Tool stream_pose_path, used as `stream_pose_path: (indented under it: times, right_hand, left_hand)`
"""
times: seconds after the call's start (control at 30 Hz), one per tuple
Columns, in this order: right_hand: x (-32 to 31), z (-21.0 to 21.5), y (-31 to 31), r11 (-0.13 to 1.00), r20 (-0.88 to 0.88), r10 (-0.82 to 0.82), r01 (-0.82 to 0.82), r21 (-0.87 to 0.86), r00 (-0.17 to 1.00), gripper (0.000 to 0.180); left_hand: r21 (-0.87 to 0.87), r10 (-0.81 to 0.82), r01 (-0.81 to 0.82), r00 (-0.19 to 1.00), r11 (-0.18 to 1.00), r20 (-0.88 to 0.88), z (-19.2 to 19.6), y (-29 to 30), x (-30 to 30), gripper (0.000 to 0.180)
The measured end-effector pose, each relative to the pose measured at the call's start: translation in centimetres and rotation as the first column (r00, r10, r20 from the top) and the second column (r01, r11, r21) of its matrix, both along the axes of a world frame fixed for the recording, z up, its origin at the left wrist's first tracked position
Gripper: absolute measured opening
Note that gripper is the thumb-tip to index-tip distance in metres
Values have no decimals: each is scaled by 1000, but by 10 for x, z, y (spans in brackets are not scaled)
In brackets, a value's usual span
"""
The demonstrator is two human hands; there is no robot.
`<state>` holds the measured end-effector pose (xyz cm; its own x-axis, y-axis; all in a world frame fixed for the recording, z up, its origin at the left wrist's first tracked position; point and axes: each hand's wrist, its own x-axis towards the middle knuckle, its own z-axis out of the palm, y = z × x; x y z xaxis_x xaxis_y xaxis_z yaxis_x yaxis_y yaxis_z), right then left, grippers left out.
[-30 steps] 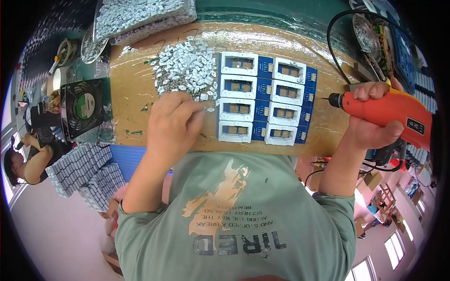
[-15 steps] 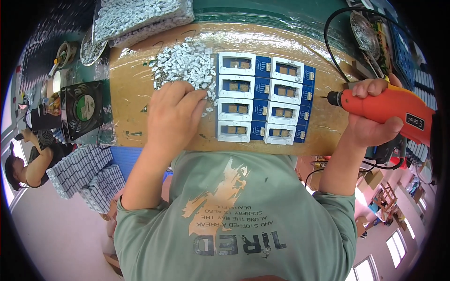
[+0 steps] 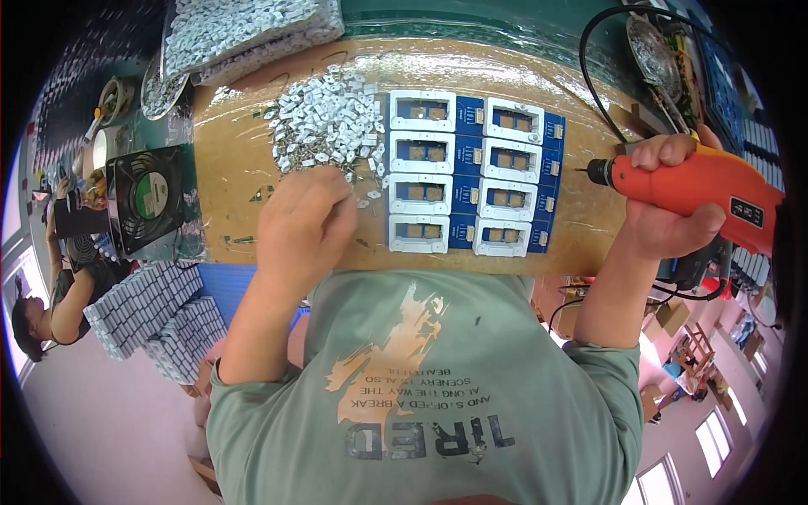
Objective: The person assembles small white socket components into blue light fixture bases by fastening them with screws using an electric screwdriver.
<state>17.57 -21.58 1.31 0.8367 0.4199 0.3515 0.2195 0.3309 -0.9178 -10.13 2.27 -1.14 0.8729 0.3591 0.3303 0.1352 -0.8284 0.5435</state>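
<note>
My right hand [image 3: 661, 229] grips an orange-red power screwdriver [image 3: 703, 187], its dark chuck and thin bit pointing left toward the boards. At the near edge of a heap of small white plastic pieces [image 3: 332, 114], my left hand [image 3: 303, 220] is closed with fingers curled; whatever is between them is hidden. Small brownish screws [image 3: 296, 158] appear to lie among the pieces beside that hand. Between my hands, two columns of white rectangular frames [image 3: 394, 111] sit on blue circuit boards [image 3: 468, 202]. The bit stays apart from them.
A clear bag of white pieces [image 3: 252, 38] lies behind the heap. On the left stand a black fan [image 3: 151, 198] and a metal dish [image 3: 164, 94]. A black cable [image 3: 585, 63] loops at the right, near another dish [image 3: 652, 63]. Another person [image 3: 67, 295] is at far left.
My left hand has drawn slightly back toward me and left from the heap, uncovering more of its near edge. My right hand and the screwdriver are nearly still.
</note>
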Motion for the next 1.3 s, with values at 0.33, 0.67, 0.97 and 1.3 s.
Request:
stream_pose_path:
  times: [0.33,0.67,0.97,1.3]
  right_hand:
    - [7,-8,-11,974,18,190,-191,121,982,92]
    - [9,-9,-14,976,43,181,-185,117,983,92]
    - [3,-5,-11,1000,8,27,-27,-6,1000,94]
    - [11,-9,-15,984,1,138,-137,111,990,97]
  left_hand:
    - [25,-21,25,990,999,-138,-8,-18,-30,19]
    - [-126,150,-192,946,973,-288,0,-9,-34,18]
    - [-103,120,-149,962,983,-244,-1,-11,-33,19]
    - [-153,112,-141,976,978,-188,-5,-16,-33,16]
